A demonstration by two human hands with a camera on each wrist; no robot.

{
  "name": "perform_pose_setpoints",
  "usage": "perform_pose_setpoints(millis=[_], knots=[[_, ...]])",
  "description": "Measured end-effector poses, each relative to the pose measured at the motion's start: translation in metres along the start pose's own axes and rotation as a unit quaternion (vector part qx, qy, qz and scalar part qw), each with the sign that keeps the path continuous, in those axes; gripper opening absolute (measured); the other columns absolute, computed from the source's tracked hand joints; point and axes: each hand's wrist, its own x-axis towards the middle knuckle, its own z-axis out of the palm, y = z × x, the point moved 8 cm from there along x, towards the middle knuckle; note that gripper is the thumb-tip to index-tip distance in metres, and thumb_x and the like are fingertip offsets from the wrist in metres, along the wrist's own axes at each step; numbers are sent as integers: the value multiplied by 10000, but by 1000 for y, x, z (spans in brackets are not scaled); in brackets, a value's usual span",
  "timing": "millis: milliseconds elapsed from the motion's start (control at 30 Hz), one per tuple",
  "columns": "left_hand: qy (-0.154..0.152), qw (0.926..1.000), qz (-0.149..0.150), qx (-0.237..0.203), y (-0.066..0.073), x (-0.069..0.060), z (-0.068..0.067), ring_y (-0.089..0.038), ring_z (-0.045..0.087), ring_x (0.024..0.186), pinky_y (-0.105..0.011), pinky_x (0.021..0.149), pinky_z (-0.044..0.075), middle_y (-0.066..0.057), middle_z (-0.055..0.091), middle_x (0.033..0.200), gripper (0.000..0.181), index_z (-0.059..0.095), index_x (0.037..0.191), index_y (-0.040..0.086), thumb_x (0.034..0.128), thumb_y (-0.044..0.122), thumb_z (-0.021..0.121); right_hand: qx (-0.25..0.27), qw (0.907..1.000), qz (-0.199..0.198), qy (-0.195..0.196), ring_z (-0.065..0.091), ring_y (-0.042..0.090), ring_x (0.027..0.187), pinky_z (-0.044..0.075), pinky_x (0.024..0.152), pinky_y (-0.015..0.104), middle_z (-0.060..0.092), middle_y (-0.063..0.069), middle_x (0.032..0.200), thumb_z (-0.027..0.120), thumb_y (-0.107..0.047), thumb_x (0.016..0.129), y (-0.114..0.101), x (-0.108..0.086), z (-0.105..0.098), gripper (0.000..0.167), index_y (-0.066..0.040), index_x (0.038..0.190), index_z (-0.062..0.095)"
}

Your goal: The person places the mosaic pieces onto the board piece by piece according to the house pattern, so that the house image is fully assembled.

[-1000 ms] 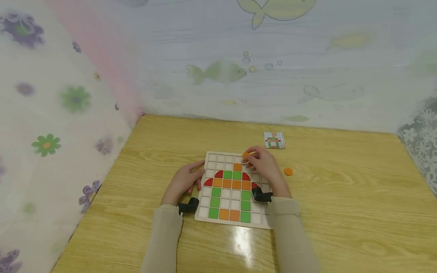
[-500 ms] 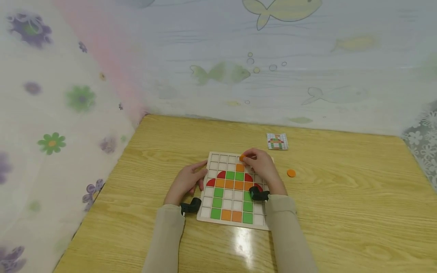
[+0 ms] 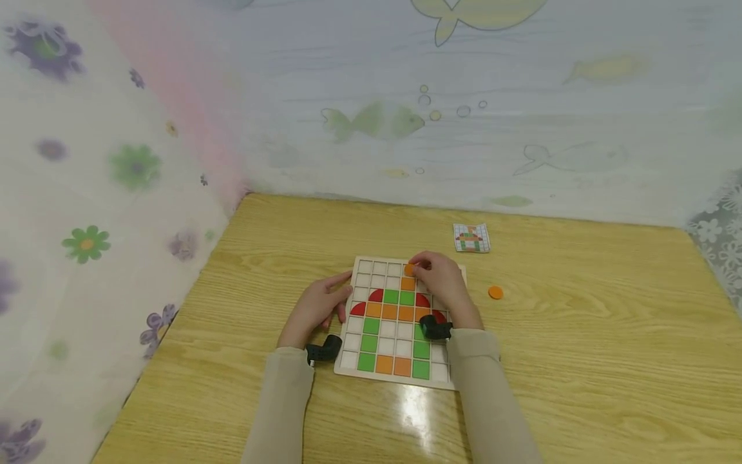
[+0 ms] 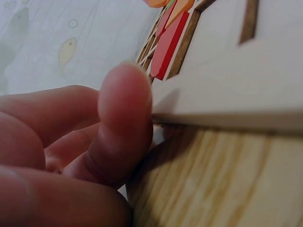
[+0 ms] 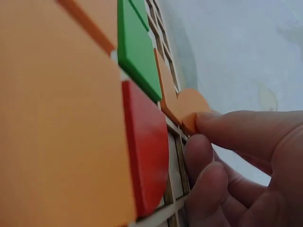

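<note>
A wooden grid board (image 3: 387, 328) lies on the table, with green, orange and red pieces set in its cells. My right hand (image 3: 442, 280) pinches a flat orange disc (image 3: 409, 270) over the far row, just beyond an orange square (image 3: 408, 284). In the right wrist view the disc (image 5: 191, 101) stands between thumb and fingers, right by that square; whether it lies flat in a cell I cannot tell. My left hand (image 3: 315, 306) rests against the board's left edge, fingers mostly extended. Its thumb (image 4: 125, 101) touches the board's rim in the left wrist view.
Another orange disc (image 3: 495, 292) lies on the table right of the board. Behind the board is a small printed card (image 3: 471, 238) with a coloured grid pattern. The table (image 3: 580, 361) meets patterned walls at the back and left. A black wrist camera (image 3: 324, 348) sits by the left cuff.
My right hand has moved slightly left and brought the orange disc from the board's far edge over a far-row cell. The left hand stays at the board's edge. The view shifted slightly.
</note>
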Motion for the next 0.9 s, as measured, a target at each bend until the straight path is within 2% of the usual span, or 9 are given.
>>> perform_pose_setpoints(millis=[233,433,700,900], knots=[[5,10000,24,13,3,0,0,-158,335,318,-275,323,327,-142,587,574,394,444,1287,382,899,373,509,-329,9994,64,88,502,207,842,417,720,354,561,31,946,553,-216,885,-3,-1,0,171,-156,1018,643],[-22,9999,143,25,3,0,0,-157,345,313,-284,325,341,-145,586,569,402,435,1294,378,899,369,510,-256,9996,91,101,465,213,790,403,674,337,536,39,912,571,-192,871,-2,-2,1,176,-142,1019,651],[-14,10000,16,81,0,0,0,-156,333,311,-276,317,332,-142,588,574,396,435,1285,396,896,385,509,-211,9996,188,41,478,217,861,417,745,359,539,44,1021,559,-225,879,-2,-3,3,176,-163,1006,664],[4,10000,-37,80,-3,1,0,-153,325,308,-272,309,329,-139,589,574,392,439,1279,404,894,390,510,-241,9997,-26,-47,483,220,869,415,754,368,543,57,1019,523,-219,900,-5,-4,2,244,-160,1107,639]])
